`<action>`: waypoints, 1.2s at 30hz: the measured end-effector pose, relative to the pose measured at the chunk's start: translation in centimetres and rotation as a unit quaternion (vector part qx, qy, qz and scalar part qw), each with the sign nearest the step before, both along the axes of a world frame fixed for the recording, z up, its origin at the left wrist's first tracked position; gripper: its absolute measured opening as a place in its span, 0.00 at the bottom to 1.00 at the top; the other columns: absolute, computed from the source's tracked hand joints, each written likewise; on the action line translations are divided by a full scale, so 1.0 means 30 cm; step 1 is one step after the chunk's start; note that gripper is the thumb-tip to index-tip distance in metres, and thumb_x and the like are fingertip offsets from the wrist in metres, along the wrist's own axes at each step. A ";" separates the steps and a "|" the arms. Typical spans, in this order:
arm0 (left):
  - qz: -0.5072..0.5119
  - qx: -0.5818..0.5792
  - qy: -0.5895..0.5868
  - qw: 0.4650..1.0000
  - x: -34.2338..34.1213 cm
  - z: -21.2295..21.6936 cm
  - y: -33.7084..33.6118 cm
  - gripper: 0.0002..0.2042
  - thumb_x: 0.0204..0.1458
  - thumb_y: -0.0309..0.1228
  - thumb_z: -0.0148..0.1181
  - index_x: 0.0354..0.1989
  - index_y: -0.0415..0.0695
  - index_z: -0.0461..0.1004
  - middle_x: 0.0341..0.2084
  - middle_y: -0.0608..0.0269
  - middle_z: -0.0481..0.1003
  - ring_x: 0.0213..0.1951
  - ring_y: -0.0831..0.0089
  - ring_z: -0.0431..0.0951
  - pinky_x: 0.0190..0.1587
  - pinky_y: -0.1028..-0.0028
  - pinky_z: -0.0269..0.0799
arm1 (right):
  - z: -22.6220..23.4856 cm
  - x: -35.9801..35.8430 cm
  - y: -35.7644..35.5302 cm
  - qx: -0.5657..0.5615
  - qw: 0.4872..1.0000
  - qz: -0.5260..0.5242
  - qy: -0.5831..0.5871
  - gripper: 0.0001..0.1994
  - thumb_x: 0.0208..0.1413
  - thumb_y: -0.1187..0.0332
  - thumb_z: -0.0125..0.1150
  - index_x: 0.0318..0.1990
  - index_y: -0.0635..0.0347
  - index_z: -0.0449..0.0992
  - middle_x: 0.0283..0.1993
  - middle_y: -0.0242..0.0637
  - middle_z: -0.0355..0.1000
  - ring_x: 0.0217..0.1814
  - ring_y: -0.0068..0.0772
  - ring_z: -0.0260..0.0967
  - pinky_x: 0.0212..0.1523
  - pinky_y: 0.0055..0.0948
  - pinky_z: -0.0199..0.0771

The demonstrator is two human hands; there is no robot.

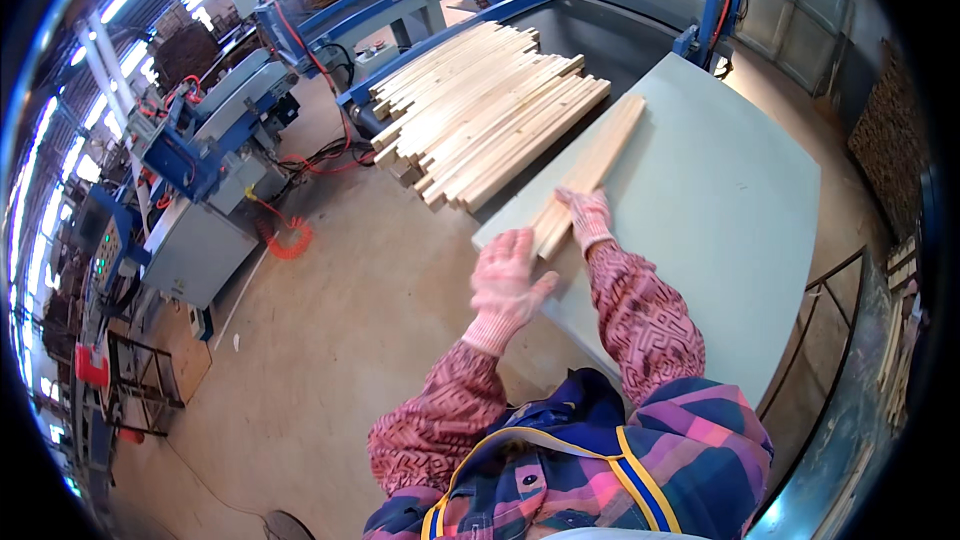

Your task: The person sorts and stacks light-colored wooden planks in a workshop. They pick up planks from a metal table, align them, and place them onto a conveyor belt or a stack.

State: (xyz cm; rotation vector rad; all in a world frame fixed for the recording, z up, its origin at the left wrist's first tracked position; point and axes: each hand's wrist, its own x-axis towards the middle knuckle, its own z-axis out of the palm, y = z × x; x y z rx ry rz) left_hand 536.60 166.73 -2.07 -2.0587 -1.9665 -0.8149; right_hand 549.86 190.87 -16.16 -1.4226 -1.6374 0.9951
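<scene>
A few pale wooden strips [605, 145] lie side by side, slanting across a light grey-green tabletop [735, 175]. My right hand [588, 216], in a pinkish knit glove, grips the strips near their close end; some of its fingers are hidden. At that same end, my left hand [505, 280] wears a matching glove and is slightly blurred. Its fingers are stretched out and the thumb stands apart, with the fingertips beside the strip ends. Whether they touch the wood I cannot tell. Patterned red sleeves cover both forearms.
A wide layer of wooden strips [490, 105], ends uneven, rests on a dark conveyor belt [610, 35] with a blue frame beyond the tabletop. Blue and grey machinery [215, 180] stands left, with a coiled orange air hose [288, 240] near the floor. A metal rack [850, 370] stands right.
</scene>
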 end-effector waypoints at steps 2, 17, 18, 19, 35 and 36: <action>0.010 0.044 -0.071 0.996 -0.218 -0.019 -0.044 0.33 0.45 0.41 0.69 0.61 0.46 0.68 0.53 0.51 0.72 0.54 0.52 0.73 0.54 0.57 0.72 | 0.296 -0.289 -0.077 -0.100 0.984 0.052 -0.140 0.20 0.63 0.63 0.46 0.54 0.73 0.70 0.57 0.54 0.73 0.58 0.44 0.73 0.62 0.33 0.70; -0.222 -0.031 -0.199 0.954 -0.892 -0.179 0.089 0.25 0.44 0.33 0.70 0.54 0.51 0.76 0.48 0.55 0.76 0.49 0.56 0.78 0.47 0.62 0.77 | 0.326 0.048 -0.255 -0.246 0.922 -0.207 -0.215 0.33 0.61 0.43 0.52 0.64 0.61 0.63 0.53 0.47 0.74 0.58 0.46 0.72 0.57 0.48 0.75; -0.236 -0.034 -0.195 0.951 -0.896 -0.182 0.109 0.25 0.44 0.33 0.70 0.54 0.51 0.76 0.48 0.56 0.76 0.48 0.56 0.78 0.47 0.62 0.77 | 0.383 0.082 -0.279 -0.264 0.890 -0.191 -0.319 0.35 0.60 0.42 0.53 0.64 0.60 0.62 0.53 0.48 0.74 0.58 0.46 0.72 0.55 0.47 0.76; -0.251 -0.032 -0.193 0.948 -0.900 -0.186 0.134 0.25 0.44 0.33 0.70 0.55 0.51 0.75 0.48 0.56 0.76 0.48 0.55 0.77 0.48 0.61 0.76 | 0.427 0.115 -0.294 -0.281 0.850 -0.167 -0.414 0.36 0.59 0.41 0.54 0.65 0.60 0.62 0.53 0.48 0.74 0.57 0.46 0.73 0.54 0.46 0.77; -0.331 0.035 -0.050 0.942 -0.779 -0.120 0.400 0.30 0.40 0.39 0.71 0.55 0.49 0.70 0.52 0.56 0.68 0.56 0.49 0.67 0.59 0.49 0.66 | 0.299 -0.522 -0.193 -0.114 0.940 -0.215 -0.241 0.35 0.55 0.39 0.57 0.55 0.65 0.70 0.50 0.56 0.75 0.55 0.55 0.72 0.56 0.46 0.72; -0.349 0.026 -0.057 0.935 -0.762 -0.117 0.410 0.30 0.40 0.39 0.71 0.55 0.49 0.70 0.52 0.56 0.68 0.56 0.48 0.67 0.59 0.48 0.66 | 0.276 -0.493 -0.195 -0.135 0.942 -0.206 -0.227 0.35 0.55 0.40 0.57 0.56 0.64 0.70 0.51 0.56 0.74 0.56 0.55 0.72 0.56 0.46 0.71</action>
